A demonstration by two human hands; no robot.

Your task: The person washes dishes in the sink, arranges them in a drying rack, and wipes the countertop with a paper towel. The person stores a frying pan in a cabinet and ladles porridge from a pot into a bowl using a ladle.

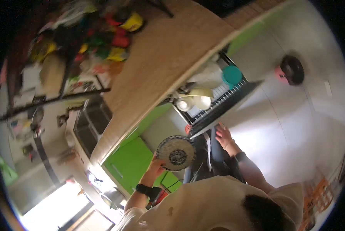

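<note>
My left hand [156, 168] is closed on the rim of a round, shallow dish [176, 153] with a dark speckled edge and a dark speckled centre. The dish is held in front of my body, its inside facing me. My right hand [223, 135] is beside the front panel [226, 109] of a pulled-out drawer, fingers apart; whether it touches the panel I cannot tell. Inside the drawer's wire rack are a white cup [184, 104], a pale yellow bowl [201, 96] and a teal bowl [232, 76].
A brown countertop [161, 57] runs above the drawer, with green cabinet doors [128, 163] below it. Blurred, colourful items stand on the counter's far end near a sink [93, 119]. A dark round object with pink [291, 70] is on the tiled floor [272, 111].
</note>
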